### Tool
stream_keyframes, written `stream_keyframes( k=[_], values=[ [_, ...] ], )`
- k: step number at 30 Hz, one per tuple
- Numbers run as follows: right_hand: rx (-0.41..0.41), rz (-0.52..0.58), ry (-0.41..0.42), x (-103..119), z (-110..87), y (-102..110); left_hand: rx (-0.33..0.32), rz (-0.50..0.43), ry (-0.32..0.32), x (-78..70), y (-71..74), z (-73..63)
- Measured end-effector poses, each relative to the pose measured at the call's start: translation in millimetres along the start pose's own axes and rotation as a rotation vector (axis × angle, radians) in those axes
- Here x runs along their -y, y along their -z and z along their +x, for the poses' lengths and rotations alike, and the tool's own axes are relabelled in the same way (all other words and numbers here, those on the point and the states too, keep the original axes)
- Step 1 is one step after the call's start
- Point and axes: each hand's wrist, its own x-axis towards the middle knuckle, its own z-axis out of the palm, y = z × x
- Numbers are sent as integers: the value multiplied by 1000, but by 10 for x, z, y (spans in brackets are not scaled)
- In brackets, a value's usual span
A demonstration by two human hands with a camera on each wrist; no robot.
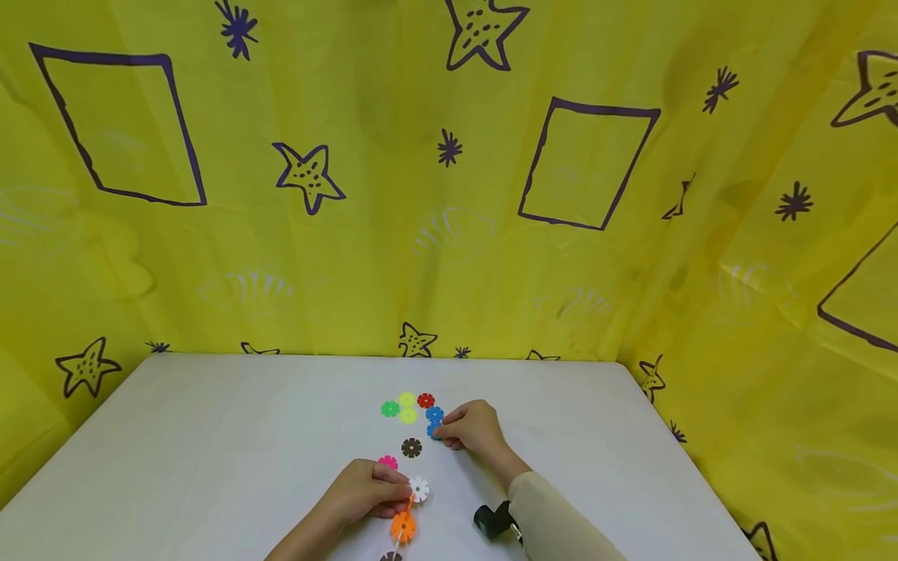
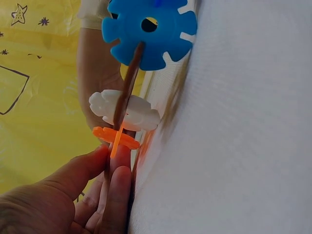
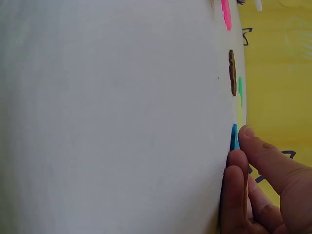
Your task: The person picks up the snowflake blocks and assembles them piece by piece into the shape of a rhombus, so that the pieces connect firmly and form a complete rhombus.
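1. Pinching the near blue disc (image 1: 432,431) at its edge, the right hand (image 1: 477,428) has thumb and fingers drawn nearly together; that disc lies on the desk (image 1: 210,452), just beside the far blue disc (image 1: 435,414).
2. The left hand (image 1: 366,489) grips the linked discs (image 1: 403,527) between thumb and curled fingers, with white, orange and, in the left wrist view, blue among them.
3. Between the hands lies a brown disc (image 1: 411,448); a pink disc (image 1: 388,463) is partly hidden behind the left hand.
4. Beyond sit a red disc (image 1: 426,400), green disc (image 1: 390,409) and two yellow discs (image 1: 408,417).
5. A yellow curtain (image 1: 379,265) rises behind.
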Motion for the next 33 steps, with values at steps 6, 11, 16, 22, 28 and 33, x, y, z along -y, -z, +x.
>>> stream_keyframes(
  k=[6, 11, 16, 22, 28, 33],
  values=[
    [-27, -25, 18, 6, -18, -33, -2, 3, -3, 11, 2, 6],
    [-22, -21, 14, 15, -39, -31, -6, 13, -5, 16, 2, 14],
    [-5, -2, 12, 14, -73, -16, -13, 21, -6, 25, 3, 19],
    [-5, -4, 37, -21, -116, -16, -18, 13, 2, 17, 3, 12],
    [32, 59, 56, -79, -165, 9, -18, 4, 10, 8, -5, 5],
    [139, 208, 60, -108, -253, 72, -22, 3, 20, 11, -6, 9]
  ],
)
